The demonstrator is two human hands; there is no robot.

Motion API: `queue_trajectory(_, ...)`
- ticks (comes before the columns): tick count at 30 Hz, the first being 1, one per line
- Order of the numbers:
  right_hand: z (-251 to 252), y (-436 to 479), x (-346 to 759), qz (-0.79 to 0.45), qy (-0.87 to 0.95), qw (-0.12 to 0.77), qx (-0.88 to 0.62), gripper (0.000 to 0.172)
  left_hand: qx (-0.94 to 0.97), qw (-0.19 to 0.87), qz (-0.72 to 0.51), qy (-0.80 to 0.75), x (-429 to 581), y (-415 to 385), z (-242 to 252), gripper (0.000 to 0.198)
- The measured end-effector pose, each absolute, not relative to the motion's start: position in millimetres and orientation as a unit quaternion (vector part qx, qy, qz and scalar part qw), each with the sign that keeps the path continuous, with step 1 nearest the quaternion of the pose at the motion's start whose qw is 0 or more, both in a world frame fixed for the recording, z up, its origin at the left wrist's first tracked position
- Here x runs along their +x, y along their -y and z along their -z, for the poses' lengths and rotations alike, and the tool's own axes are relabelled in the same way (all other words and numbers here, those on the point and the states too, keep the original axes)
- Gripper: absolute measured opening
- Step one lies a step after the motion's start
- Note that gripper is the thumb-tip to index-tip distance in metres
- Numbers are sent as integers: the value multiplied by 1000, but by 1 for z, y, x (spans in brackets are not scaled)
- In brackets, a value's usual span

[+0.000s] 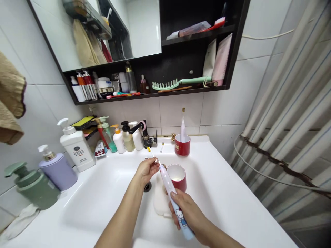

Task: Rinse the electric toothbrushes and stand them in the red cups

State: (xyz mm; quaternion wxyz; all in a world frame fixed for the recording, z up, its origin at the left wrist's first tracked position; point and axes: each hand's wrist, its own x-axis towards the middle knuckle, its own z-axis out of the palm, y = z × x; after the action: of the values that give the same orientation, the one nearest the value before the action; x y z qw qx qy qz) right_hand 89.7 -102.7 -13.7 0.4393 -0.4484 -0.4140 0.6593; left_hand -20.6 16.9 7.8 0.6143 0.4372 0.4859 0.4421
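Over the sink, my right hand (187, 208) is wrapped round the handle of an electric toothbrush (169, 184), pale pink shading to light blue, with a cartoon cat on it. The brush tilts up and away to the left. Fingers of my left hand (146, 170) pinch the slim white neck of its brush head (152, 153), which has yellow bristles. Just behind the handle stands a red cup (182, 182) with a white inside. A white flat object (160, 203) lies beneath, partly hidden by the brush and my right hand.
A black faucet (148, 137) rises behind the white sink (103, 186). Another red cup (182, 148) holds a second electric toothbrush (183, 129). Several pump bottles line the left rim, including a white one (79, 150). A dark mirror cabinet (191, 65) hangs above; pipes (279, 86) run at right.
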Motion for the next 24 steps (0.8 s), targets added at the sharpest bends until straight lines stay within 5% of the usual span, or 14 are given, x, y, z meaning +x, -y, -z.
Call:
queue_trajectory(5,14,104,85,-674,415,431,-433,28,318,729,-475,-377,-24,-2,-13,7)
queue_trajectory(24,16,103,86,-693,388,432,-427,35,295,729,-514,-343,-12,-3,-10,12)
